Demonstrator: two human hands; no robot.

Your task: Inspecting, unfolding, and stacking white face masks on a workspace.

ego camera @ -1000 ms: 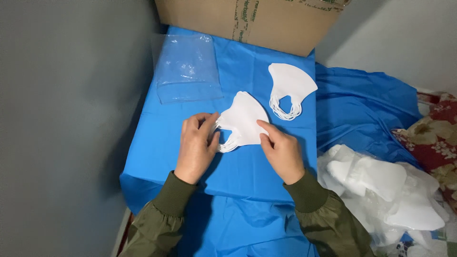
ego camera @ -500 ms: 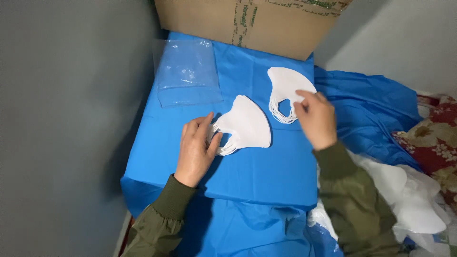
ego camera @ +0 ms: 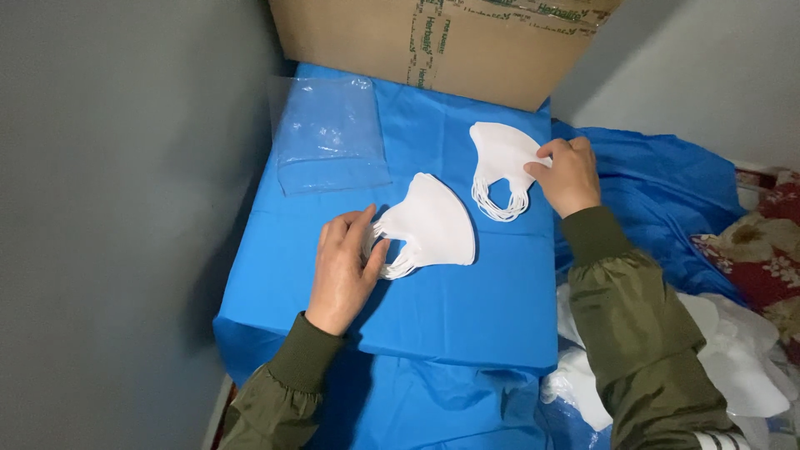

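Observation:
A stack of folded white face masks (ego camera: 433, 225) lies in the middle of a blue-covered surface (ego camera: 467, 308). My left hand (ego camera: 343, 271) rests flat beside it, fingers spread, touching the ear loops at its left end. A second white mask stack (ego camera: 500, 162) lies further back, to the right. My right hand (ego camera: 567, 175) pinches the right edge of that far stack with thumb and fingertips. Both sleeves are olive green.
A clear plastic bag (ego camera: 329, 137) lies at the back left of the blue cover. A brown cardboard box (ego camera: 442, 42) stands behind it. A grey wall (ego camera: 125, 208) borders the left. Loose white masks (ego camera: 733, 367) pile at the lower right, beside patterned red fabric (ego camera: 762, 258).
My right hand left the near mask stack and reached back and right to the far stack, now gripping its edge. My left hand stayed at the near stack's ear loops.

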